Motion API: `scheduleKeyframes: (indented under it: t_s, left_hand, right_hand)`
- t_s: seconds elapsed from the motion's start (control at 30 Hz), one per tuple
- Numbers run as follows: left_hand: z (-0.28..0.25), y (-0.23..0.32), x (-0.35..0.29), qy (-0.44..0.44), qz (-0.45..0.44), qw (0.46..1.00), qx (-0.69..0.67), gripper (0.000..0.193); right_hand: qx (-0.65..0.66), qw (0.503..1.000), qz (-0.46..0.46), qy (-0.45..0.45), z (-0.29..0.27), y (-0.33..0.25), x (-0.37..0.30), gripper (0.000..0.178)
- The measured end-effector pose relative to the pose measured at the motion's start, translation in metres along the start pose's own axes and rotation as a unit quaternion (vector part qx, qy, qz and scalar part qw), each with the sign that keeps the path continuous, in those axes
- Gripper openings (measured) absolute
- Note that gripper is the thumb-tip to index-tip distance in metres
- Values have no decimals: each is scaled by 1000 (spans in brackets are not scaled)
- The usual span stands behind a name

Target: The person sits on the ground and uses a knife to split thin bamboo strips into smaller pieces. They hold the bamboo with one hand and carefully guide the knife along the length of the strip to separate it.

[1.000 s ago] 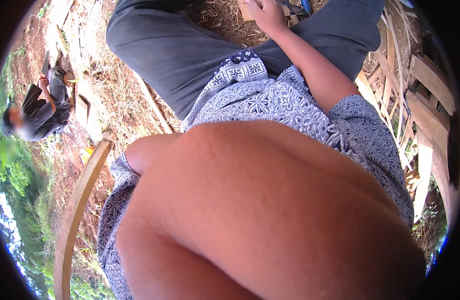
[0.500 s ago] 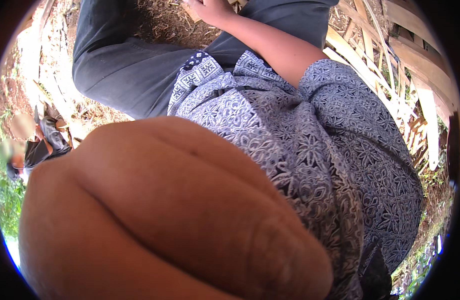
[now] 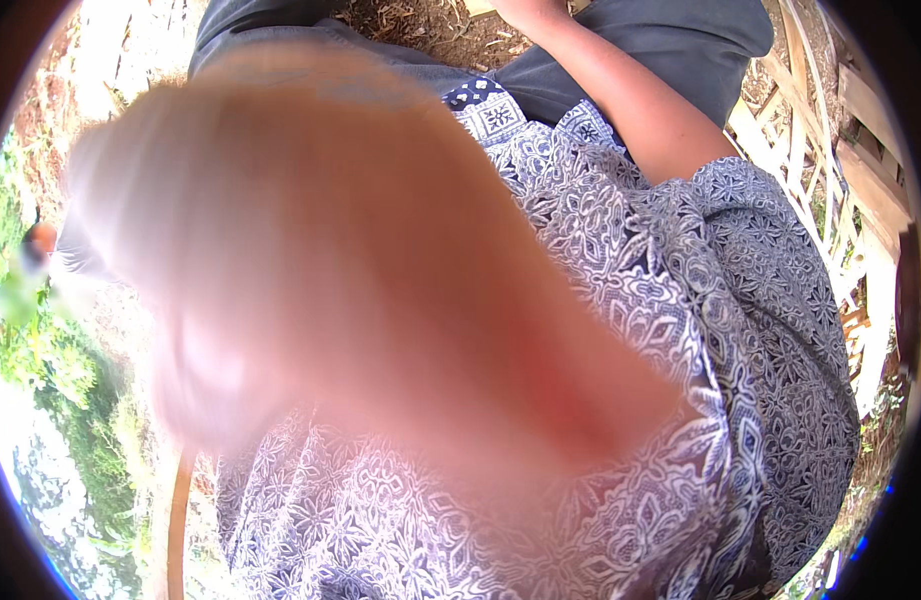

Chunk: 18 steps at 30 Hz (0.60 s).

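My left hand (image 3: 320,250) is very close to the camera, large and smeared by motion. It hides much of my lap and the front of the patterned blue-and-white shirt (image 3: 630,260). Its fingers cannot be made out. Below it runs a narrow brown strip (image 3: 180,530); whether the hand touches it is unclear. At the top edge, between my legs in dark trousers (image 3: 670,50), my right hand (image 3: 532,12) is partly cut off by the frame, its fingers out of sight. A pale piece of wood (image 3: 480,7) lies beside it.
Brown soil with scattered shavings (image 3: 420,30) shows between my legs. On the right are several pale wooden strips (image 3: 780,130) and woven slats (image 3: 870,170). Green plants (image 3: 50,350) fill the left side.
My left arm has swung up and become blurred, uncovering more shirt at the bottom. The view has shifted, so my legs and right arm sit farther right and higher. The brown strip has come into view.
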<state>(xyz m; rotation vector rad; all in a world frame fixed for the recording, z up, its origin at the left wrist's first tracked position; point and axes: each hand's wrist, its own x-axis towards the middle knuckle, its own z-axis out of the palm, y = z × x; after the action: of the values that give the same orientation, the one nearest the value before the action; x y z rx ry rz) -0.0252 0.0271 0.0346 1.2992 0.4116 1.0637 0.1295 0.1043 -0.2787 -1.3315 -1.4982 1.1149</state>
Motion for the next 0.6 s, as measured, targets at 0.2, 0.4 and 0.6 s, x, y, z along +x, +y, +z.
scheduleKeyframes:
  t_s: [0.2,0.4,0.6]
  left_hand:
    - [-52,-130,-27,336,-198,893,224,34]
    - [-67,-172,-35,292,-145,842,430,6]
    - [-61,-179,-49,372,-82,873,304,8]
  right_hand:
    - [-72,992,41,-92,-11,-33,-15,37]
    - [-54,995,1,-79,-9,-28,-16,38]
    - [-103,989,-58,-90,-4,-1,-30,46]
